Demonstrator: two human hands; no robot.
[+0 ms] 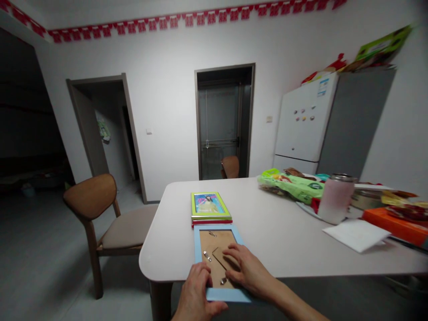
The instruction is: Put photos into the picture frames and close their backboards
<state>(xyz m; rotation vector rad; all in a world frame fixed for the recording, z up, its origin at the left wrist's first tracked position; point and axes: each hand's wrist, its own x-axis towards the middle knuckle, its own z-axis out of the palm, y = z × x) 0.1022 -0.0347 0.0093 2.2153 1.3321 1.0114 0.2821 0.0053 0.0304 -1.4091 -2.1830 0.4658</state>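
A light blue picture frame [200, 236] lies face down at the near edge of the white table [267, 227], its brown backing board and small metal clips showing. My left hand [195, 292] rests on the frame's near left corner, thumb along the bottom edge. My right hand [245, 269] lies flat on the backing board, fingers spread toward the fold-out stand. Just beyond it sits a stack of frames [210, 207], a green one with a picture on top and a red one beneath.
A wooden chair [107, 218] stands left of the table. On the table's right side are a green snack bag [290, 183], a pink lidded cup [336, 198], a white paper [356, 234] and an orange box [394, 225]. A white fridge [307, 125] stands behind.
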